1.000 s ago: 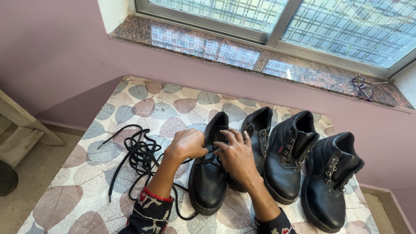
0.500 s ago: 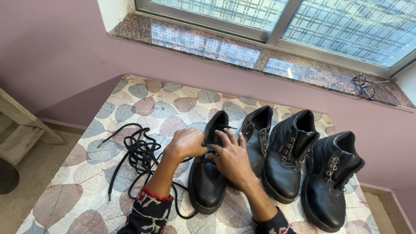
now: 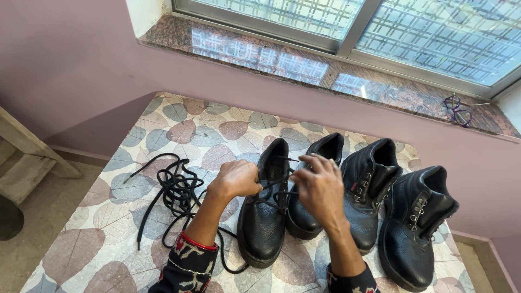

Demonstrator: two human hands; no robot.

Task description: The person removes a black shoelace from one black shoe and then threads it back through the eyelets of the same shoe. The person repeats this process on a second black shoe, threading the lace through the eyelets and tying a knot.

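Head view. Four black boots stand in a row on the table (image 3: 163, 130), which carries a leaf-patterned cover, in the lower centre and right of the frame. The left hand (image 3: 236, 178) is closed in a fist just beside the leftmost boot (image 3: 263, 217), its grip pinching one end of a black lace (image 3: 269, 187). The right hand (image 3: 321, 187) hovers over the second boot (image 3: 315, 157), fingers curled and closed on the other end of the same lace; the strands run taut from both hands down to the eyelets of the leftmost boot. How many eyelets are threaded cannot be told, as the hands cover them.

A loose heap of spare laces (image 3: 176, 187) lies on the table at centre left, one strand trailing under the left forearm and around the boot's toe. The third boot (image 3: 369, 184) and fourth boot (image 3: 418, 222) stand to the right, unlaced, close to the table's lower right edge. A pair of glasses (image 3: 457, 111) rests on the stone window sill (image 3: 271, 59) at upper right.

Risks, as judged: uneven pull from the two hands could drag one lace end out of its eyelet. The trailing strand under the forearm could snag and tug the heap or the boot. The right forearm sits close to the second and third boots and could knock them over. The fourth boot could be pushed off the edge.
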